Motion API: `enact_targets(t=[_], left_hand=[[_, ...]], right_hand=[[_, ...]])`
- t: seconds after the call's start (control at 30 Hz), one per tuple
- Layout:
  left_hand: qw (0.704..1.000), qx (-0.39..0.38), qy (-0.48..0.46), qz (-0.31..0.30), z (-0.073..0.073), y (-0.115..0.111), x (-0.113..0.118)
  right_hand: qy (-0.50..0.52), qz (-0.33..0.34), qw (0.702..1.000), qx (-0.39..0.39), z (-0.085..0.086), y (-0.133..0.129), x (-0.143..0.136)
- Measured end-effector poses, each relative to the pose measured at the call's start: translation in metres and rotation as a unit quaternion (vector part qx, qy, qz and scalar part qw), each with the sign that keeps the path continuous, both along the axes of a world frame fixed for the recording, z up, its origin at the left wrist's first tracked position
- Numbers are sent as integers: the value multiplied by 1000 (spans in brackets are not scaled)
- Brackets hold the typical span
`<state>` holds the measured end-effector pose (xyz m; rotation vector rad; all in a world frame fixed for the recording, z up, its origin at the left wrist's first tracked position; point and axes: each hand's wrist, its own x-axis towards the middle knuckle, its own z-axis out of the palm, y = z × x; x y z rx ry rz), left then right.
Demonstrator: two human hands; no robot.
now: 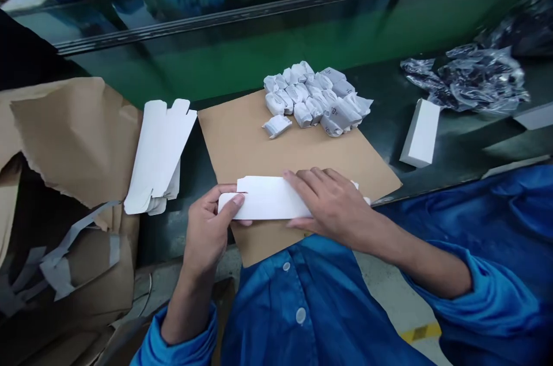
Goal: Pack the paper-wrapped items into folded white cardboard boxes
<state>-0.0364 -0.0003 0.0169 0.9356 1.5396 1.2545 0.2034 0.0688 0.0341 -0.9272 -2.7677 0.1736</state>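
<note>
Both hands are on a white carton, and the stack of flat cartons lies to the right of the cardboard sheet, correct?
Not quite: the stack of flat cartons lies to the left of the cardboard sheet, as the head view shows. The left hand and right hand are indeed on a white carton.

One cardboard sheet lies on one surface. Toward the sheet's far edge sit more than fifteen wrapped packets, one alone in front; overlap hides the exact number. One white carton is over the sheet, toward its near edge. Several flat cartons, too overlapped to count, make one stack off the sheet's left edge. Off its right edge are one white box and one heap of clear plastic.
</note>
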Motion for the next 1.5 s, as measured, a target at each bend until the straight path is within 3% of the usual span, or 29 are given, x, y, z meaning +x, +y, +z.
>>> enact_targets(t=[0.07, 0.17, 0.27, 0.43, 0.63, 0.73, 0.8, 0.87, 0.93, 1.0, 1.07, 1.13, 1.23, 1.3, 1.4, 1.5], left_hand=[[996, -30, -38, -74, 0, -3, -3], [980, -59, 16, -190, 6, -8, -14], [974, -41, 49, -215, 9, -10, -20], [985, -3, 64, -163, 3, -6, -7], [967, 52, 223, -110, 5, 7, 0], [967, 59, 241, -66, 6, 7, -6], [977, 112, 179, -18, 5, 2, -3], [973, 197, 113, 34, 1, -5, 9], [962, 253, 99, 20, -4, -9, 29], [959, 251, 131, -9, -11, -9, 50], [960, 215, 177, 26, -17, -5, 62], [959, 181, 207, 64, -20, -1, 62], [961, 175, 212, 23, -19, 0, 52], [953, 192, 233, 2, -16, -2, 45], [940, 204, 272, -14, -13, -5, 38], [952, 185, 236, -56, -13, -8, 32]], right_hand=[[0, 45, 997, 64, -5, -10, -1], [13, 103, 993, 57, -6, -9, 4], [41, 124, 991, 18, -3, -2, 11], [60, 136, 989, -9, -2, 4, 16], [12, 96, 992, 82, -3, -6, 10], [20, 69, 993, 91, -4, -7, 8], [40, 2, 996, 81, -7, -3, 5], [66, -111, 988, 82, -12, -1, -2], [95, -183, 976, 75, -19, -6, -14], [120, -159, 979, 35, -24, -17, -28], [150, -60, 986, -42, -22, -28, -35], [194, 11, 968, -159, -13, -31, -35], [301, -14, 907, -294, 3, -18, -30], [352, -19, 881, -316, 9, -7, -29], [366, 35, 863, -346, 10, 4, -31], [441, -2, 802, -402, 7, 14, -32]])
